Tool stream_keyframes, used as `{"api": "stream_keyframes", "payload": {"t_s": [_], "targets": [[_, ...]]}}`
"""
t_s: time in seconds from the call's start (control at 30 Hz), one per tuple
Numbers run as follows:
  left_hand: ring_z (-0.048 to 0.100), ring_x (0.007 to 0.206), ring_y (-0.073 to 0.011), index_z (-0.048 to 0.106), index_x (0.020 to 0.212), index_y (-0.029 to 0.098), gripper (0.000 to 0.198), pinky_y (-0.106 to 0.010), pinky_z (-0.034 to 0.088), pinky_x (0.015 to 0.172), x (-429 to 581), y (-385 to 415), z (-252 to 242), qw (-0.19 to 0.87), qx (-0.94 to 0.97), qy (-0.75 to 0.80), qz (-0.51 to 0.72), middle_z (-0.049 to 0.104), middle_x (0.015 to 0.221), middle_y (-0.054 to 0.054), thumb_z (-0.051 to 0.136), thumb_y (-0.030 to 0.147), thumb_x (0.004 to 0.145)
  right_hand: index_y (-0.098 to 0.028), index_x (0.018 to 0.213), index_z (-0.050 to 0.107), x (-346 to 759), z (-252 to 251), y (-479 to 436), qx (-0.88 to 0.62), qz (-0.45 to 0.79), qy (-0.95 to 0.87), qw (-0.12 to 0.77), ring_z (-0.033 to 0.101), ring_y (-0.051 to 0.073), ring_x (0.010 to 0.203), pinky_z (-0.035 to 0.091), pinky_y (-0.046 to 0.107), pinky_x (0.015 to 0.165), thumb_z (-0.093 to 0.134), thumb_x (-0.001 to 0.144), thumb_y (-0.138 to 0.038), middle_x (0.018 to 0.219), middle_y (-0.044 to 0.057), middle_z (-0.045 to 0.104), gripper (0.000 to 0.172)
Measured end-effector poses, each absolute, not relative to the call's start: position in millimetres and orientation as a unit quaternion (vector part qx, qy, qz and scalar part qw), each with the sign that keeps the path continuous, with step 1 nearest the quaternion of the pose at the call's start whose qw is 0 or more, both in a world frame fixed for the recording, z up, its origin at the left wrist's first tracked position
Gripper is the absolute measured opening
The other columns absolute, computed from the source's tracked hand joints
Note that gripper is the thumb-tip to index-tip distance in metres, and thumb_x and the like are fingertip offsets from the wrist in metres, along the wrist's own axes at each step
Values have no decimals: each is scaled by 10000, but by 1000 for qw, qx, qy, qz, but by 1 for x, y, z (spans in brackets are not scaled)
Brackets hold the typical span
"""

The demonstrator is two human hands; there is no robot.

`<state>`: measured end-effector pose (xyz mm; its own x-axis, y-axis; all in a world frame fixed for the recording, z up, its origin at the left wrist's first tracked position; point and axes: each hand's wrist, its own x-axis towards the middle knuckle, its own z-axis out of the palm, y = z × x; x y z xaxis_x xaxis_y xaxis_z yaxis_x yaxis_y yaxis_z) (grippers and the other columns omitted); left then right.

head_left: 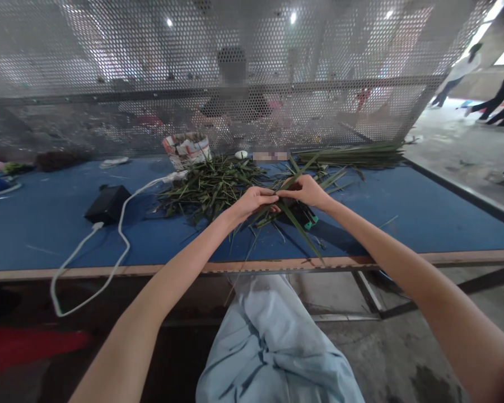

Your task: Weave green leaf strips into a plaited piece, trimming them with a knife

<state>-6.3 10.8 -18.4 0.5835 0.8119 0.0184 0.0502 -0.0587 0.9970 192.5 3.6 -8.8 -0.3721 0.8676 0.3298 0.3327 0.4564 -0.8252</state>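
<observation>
My left hand [254,202] and my right hand [306,191] meet fingertip to fingertip above the front part of the table. Both pinch long green leaf strips [299,226], which cross at the fingers and stick out above and below them. One strip slants down to the table's front edge. Left of my hands lies a heap of cut green leaf pieces [210,182]. Partly hidden under my right hand is a dark tool with green ends [311,222]. Exactly how the strips cross between my fingers is too small to make out.
Long leaves [357,155] lie in a bundle at the back right of the blue table [403,215]. A paper-covered container [188,150], a black box [108,204] and a white cable [124,240] stand left. Behind rises a perforated metal screen [151,61], a person beyond it.
</observation>
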Motion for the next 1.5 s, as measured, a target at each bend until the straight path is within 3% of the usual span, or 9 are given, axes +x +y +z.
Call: {"api": "stream_keyframes", "payload": {"t_s": [0.17, 0.33, 0.57, 0.7, 0.93, 1.33, 1.5], "targets": [[689, 691, -161, 700, 886, 96, 177, -275, 513, 688, -4, 6, -15, 578, 671, 326, 332, 720, 761, -59, 701, 225, 765, -117, 807, 700, 191, -14, 8, -387, 356, -737, 424, 533, 119, 560, 431, 264, 533, 758, 648, -542, 648, 32, 638, 457], [657, 606, -156, 584, 916, 104, 221, -288, 502, 657, -2, 0, -11, 553, 671, 355, 342, 688, 644, -43, 706, 210, 765, -121, 825, 724, 190, -17, 9, -397, 361, -740, 405, 510, 113, 531, 408, 261, 518, 715, 689, -566, 591, 19, 608, 466], [585, 487, -127, 440, 934, 155, 311, -261, 435, 574, -1, 2, -14, 556, 665, 355, 351, 657, 563, -13, 700, 164, 763, -134, 579, 617, 193, -21, 12, -430, 335, -750, 373, 451, 103, 514, 322, 266, 501, 684, 714, -611, 541, 20, 562, 500], [563, 477, -104, 504, 929, 137, 294, -247, 416, 568, -1, 3, -13, 565, 650, 355, 363, 638, 556, 1, 732, 210, 759, -133, 597, 622, 190, -19, 9, -434, 350, -725, 404, 452, 99, 534, 314, 261, 509, 695, 696, -616, 559, 16, 568, 498], [676, 685, -140, 698, 843, 95, 128, -258, 504, 723, -5, 6, -5, 626, 598, 370, 337, 708, 688, -60, 657, 216, 835, -121, 618, 651, 188, -17, 6, -428, 385, -688, 441, 472, 98, 544, 351, 266, 539, 724, 660, -613, 597, 29, 594, 499], [666, 605, -111, 723, 824, 90, 93, -197, 515, 635, -5, 7, -6, 656, 551, 413, 310, 706, 624, -69, 675, 169, 829, -120, 663, 721, 189, -17, 6, -430, 391, -697, 420, 558, 138, 581, 434, 282, 571, 770, 643, -531, 629, 62, 668, 414], [700, 704, -157, 736, 829, 96, 201, -249, 545, 705, -2, 1, -6, 651, 566, 380, 335, 731, 730, -91, 713, 295, 807, -124, 699, 734, 191, -18, 9, -405, 362, -723, 427, 579, 151, 615, 450, 293, 599, 731, 696, -521, 676, 72, 690, 397]]}}
